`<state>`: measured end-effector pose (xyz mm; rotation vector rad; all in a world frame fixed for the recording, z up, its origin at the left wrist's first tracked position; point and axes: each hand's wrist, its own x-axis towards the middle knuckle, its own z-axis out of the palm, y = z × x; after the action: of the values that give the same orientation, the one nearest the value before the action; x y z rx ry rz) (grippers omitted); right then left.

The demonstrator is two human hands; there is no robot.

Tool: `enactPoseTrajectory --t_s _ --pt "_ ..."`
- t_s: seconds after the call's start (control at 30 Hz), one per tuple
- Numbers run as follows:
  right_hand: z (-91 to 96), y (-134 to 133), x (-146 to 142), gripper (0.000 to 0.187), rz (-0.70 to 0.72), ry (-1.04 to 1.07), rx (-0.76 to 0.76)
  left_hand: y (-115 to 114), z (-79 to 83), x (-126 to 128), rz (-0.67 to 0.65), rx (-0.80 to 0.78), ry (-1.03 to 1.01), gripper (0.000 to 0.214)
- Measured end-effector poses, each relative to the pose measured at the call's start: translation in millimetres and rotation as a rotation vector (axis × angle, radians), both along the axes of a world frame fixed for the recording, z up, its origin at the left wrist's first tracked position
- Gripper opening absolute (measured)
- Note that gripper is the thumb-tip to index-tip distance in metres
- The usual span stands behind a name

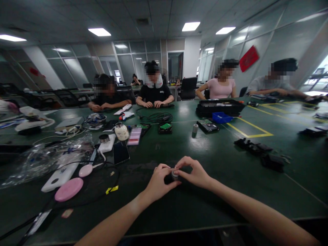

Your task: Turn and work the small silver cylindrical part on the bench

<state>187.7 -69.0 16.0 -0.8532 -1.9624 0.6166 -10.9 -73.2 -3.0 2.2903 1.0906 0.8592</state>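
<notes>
My left hand (159,182) and my right hand (194,172) meet over the green table (210,201), just in front of me. Both pinch a small dark round object with a silvery top (174,175) that rests on or just above the table. The fingers of each hand curl around it, thumbs and forefingers touching its rim. What the object is, I cannot make out.
To my left lie a pink disc (68,189), a white device (61,174), black cables, a phone (121,152) and clear plastic wrap. Circuit boards, a blue tray (221,117) and black parts (253,147) sit further out. Several people sit along the far side.
</notes>
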Motion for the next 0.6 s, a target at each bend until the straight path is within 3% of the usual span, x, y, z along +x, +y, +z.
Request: enactPoseTrajectory --t_s 0.3,0.43,0.6 --pt "8.7 10.9 14.4 0.016 0.019 0.128 -0.131 -1.4 6.2 0.2 -0.011 -0.012 0.029 0.031" --pt "-1.8 29.2 34.0 0.020 0.064 0.010 -0.242 -3.2 10.0 -1.4 -0.005 -0.031 0.045 0.033" --pt "-15.5 38.6 42.3 0.026 0.249 -0.127 -0.420 -2.8 8.9 -2.9 -0.001 -0.032 0.043 0.037"
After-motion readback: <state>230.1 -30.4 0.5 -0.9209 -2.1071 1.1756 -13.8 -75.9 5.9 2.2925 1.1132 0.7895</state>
